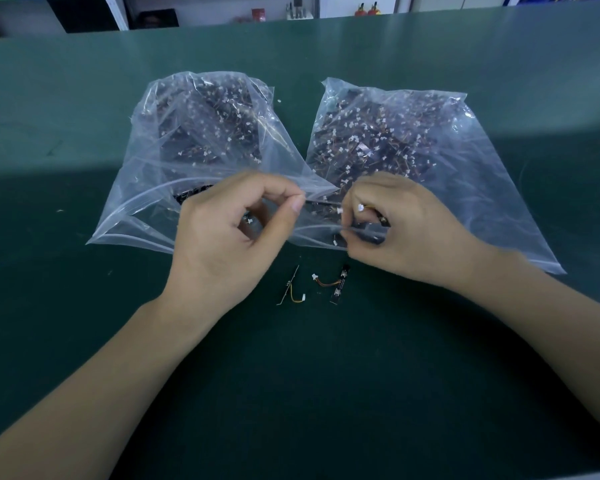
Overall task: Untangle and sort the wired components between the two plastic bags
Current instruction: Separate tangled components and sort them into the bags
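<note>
Left hand (229, 233) is at frame center, thumb and forefinger pinched together on the end of a thin black strip component (321, 203) that spans the gap toward the right hand (395, 226). Another small white-plug piece sits under the left palm; can't tell if it's gripped. Right hand's fingers are curled around a clump of wired components (368, 216): white connectors, orange/yellow leads and a black part show between the fingertips. Both hands sit over the mouths of the bags, forearms coming in from the lower corners, wrists low over the table.

Left bag (146, 188) and right bag (465, 188) lie side by side mid-frame, edges touching near the pinch point. Clear, crinkly, glossy plastic, both stuffed with dark strips and many tiny white plugs.

Just below the hands, two loose parts rest on the mat: a thin strip with yellow wire (291, 289) on the left, and a black strip with orange wire (333, 284) to its right, near each other, not touching.

Table (84, 341) is a dark green matte mat. Shelving with blurred items runs along the top edge.
</note>
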